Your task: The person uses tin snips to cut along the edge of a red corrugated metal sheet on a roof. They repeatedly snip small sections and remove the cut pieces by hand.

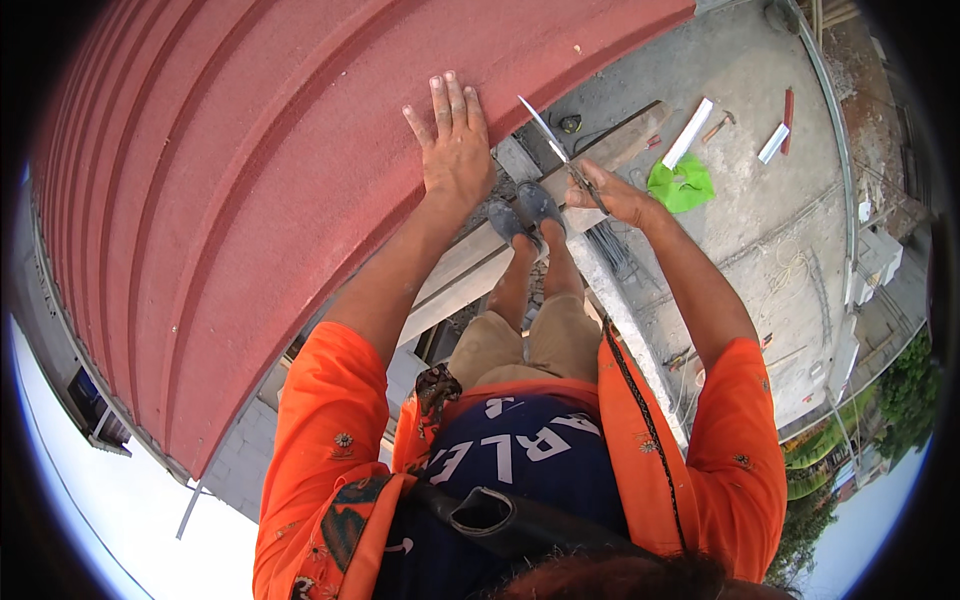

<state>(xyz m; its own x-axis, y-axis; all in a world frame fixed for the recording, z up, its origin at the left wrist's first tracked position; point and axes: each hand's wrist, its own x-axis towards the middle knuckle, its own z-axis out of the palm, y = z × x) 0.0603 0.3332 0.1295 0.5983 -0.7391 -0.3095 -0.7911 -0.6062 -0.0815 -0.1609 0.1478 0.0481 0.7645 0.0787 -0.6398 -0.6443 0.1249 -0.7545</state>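
On red roofing (270,170), left hand (458,158) lies spread; right hand (614,194) grips probably snips (564,156).

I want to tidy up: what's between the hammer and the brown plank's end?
A long pale strip lies between the hammer and the plank, as the head view shows.

Between the left hand (458,165), flat on the wide red ribbed sheet (300,130), and the long-bladed metal scissors (548,133) in the right hand (612,195), a gap lies open; the blades slant across its right side. Leftward, the sheet bars any way down, and raised ribs interrupt a slide across. Rightward, crumpled bright-green material (682,187) and a long white strip (688,134) obstruct the grey concrete floor (750,220), with room beyond.
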